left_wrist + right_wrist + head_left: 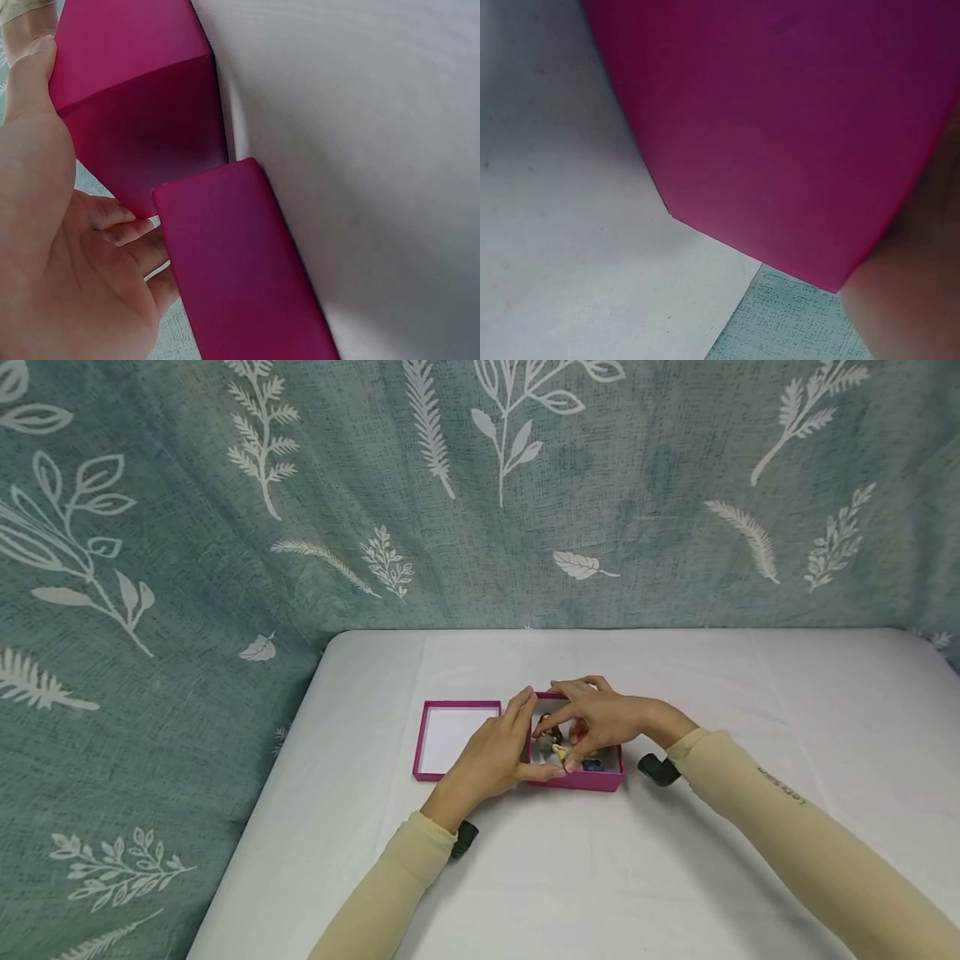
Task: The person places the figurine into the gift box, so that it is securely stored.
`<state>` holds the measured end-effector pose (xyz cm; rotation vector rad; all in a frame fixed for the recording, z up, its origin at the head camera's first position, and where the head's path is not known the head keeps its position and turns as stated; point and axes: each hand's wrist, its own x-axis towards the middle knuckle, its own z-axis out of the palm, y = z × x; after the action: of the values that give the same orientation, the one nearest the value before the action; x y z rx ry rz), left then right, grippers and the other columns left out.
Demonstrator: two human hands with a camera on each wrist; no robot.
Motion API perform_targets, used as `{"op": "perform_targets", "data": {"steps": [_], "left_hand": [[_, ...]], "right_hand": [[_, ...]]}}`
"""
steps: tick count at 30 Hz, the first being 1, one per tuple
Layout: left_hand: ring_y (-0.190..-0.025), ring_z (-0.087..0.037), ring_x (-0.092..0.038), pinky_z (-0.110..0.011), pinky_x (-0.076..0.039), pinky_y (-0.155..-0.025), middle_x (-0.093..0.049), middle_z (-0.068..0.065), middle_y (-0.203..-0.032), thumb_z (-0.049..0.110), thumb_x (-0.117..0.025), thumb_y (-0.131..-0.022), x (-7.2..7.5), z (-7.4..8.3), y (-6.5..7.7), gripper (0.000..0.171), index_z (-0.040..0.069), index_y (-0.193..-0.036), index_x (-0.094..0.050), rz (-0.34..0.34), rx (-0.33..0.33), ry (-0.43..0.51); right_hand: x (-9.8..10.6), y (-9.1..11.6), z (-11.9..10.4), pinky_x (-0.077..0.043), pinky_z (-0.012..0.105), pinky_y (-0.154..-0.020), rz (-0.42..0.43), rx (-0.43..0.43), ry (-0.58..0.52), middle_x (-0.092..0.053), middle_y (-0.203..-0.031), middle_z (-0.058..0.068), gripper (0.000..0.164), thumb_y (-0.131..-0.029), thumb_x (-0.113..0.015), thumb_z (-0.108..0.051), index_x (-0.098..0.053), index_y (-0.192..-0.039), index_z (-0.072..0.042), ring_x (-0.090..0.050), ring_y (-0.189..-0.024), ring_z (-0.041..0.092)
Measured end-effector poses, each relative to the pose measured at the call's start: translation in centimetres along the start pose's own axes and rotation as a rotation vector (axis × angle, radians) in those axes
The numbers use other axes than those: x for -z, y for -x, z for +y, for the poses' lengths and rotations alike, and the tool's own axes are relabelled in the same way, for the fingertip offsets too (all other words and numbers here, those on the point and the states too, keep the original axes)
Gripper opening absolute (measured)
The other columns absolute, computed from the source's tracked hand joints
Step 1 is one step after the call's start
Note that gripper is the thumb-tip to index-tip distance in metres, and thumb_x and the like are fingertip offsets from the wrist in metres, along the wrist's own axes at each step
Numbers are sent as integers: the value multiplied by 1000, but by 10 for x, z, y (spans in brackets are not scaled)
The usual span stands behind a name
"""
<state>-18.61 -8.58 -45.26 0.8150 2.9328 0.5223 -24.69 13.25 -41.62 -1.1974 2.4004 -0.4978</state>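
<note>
Nearest to me are the two beige sleeves (810, 835) of a person, and the right one bears some dark lettering. At each wrist sits a small black device (659, 770). The left hand (489, 755) grips the deep pink box (581, 782) at its left side, with the thumb at the front wall and the fingers along the left wall, toward the far corner. The right hand (603, 718) is over the same box; its forefinger and thumb are spread apart and reach inside, among small figures, while other fingers lie at the back rim. Whether it pinches one of them, I cannot tell. Inside the box I can see a dark-haired figure (545, 725), a yellow figure (559, 752) near the right thumb, and something blue (592, 766) by the front wall. To the left of the box lies a shallow pink lid (457, 739), its white inner side facing up. Both stand on a white-covered table (750, 827). Behind and at the left hangs a green-blue cloth (480, 552) with white leaves.
</note>
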Motion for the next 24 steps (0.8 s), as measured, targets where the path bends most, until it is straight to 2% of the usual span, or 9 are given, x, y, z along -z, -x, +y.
{"op": "perform_targets", "data": {"steps": [12, 24], "left_hand": [[-131, -30, -50, -43, -41, -111, -14, -8, -164, 68, -63, -81, 0, 1, 0, 110, 4, -157, -14, -10, 4, 7], [-130, -31, -51, -44, -41, -110, -14, -8, -164, 68, -63, -81, 1, 0, 1, 111, 4, -157, -14, -1, -5, 5]], "right_hand": [[2, 0, -2, -4, 68, -111, -41, -14, 23, -24, -156, 28, 68, -72, -77, -57, -63, -132, -27, -12, -147, 47], [-3, -1, 1, -13, 66, -111, 10, 21, 62, -35, -150, 19, 69, -68, -71, -64, -65, -130, -32, -22, -144, 42]]}}
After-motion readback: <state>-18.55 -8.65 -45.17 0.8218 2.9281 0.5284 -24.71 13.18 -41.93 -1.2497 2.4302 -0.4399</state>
